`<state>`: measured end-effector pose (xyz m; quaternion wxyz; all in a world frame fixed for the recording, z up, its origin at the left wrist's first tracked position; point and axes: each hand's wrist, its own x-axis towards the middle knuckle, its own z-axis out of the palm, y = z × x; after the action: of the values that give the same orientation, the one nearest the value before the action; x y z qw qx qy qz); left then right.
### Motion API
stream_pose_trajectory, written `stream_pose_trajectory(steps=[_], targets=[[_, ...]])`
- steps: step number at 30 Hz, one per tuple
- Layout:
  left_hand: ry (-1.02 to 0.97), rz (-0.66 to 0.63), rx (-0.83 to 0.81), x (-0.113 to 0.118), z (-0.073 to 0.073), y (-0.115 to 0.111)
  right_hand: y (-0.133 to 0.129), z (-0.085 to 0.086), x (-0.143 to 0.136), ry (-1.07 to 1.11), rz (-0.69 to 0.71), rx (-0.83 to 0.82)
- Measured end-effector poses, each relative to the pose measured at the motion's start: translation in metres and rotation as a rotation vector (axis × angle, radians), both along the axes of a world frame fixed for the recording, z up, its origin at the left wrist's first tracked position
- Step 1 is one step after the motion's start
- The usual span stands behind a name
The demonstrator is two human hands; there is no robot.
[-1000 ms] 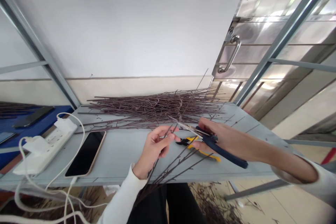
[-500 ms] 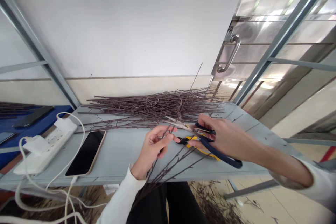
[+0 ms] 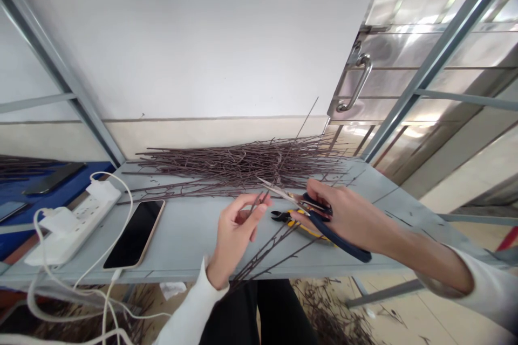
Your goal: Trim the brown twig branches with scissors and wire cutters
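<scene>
My left hand (image 3: 238, 234) pinches a thin dark twig (image 3: 262, 197) between thumb and fingers over the shelf. Wrapped round the handles of scissors with dark blue grips (image 3: 340, 242), my right hand (image 3: 352, 215) holds their silver blades pointing left, the tips just above the left fingertips. Beneath the right hand, several branched twigs (image 3: 263, 253) run down to my lap; whether that hand also grips them I cannot tell. Partly hidden under the scissors lie pliers with yellow and black handles (image 3: 283, 217). Behind both hands is a wide pile of dark twigs (image 3: 226, 164).
A phone (image 3: 133, 234) on a charging cable and a white power strip (image 3: 76, 232) with plugs lie on the left of the grey shelf (image 3: 190, 242). Metal posts (image 3: 437, 54) flank the shelf. Twig scraps (image 3: 335, 312) litter the floor below.
The scissors stay close to the left fingertips, and their blades look a little closer together. Short twig bits now lie on the right of the shelf. The view has shifted slightly.
</scene>
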<state>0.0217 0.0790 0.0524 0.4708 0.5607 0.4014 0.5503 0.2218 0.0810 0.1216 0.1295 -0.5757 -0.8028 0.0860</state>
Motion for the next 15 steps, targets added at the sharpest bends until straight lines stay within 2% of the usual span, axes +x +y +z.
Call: stream_pose_trajectory(steps=[4, 9, 11, 15], targets=[[0.232, 0.256, 0.220, 0.013, -0.006, -0.008, -0.001, 0.005, 0.000, 0.006, -0.014, -0.164], [0.437, 0.391, 0.510, 0.027, -0.019, -0.012, -0.002, 0.008, 0.002, 0.016, -0.030, -0.233], [0.529, 0.429, 0.561, 0.030, -0.023, -0.011, 0.000, 0.007, 0.005, -0.020, -0.037, -0.204], [0.627, 0.477, 0.608, 0.031, -0.026, -0.010, 0.002, 0.004, 0.014, -0.112, -0.074, -0.046]])
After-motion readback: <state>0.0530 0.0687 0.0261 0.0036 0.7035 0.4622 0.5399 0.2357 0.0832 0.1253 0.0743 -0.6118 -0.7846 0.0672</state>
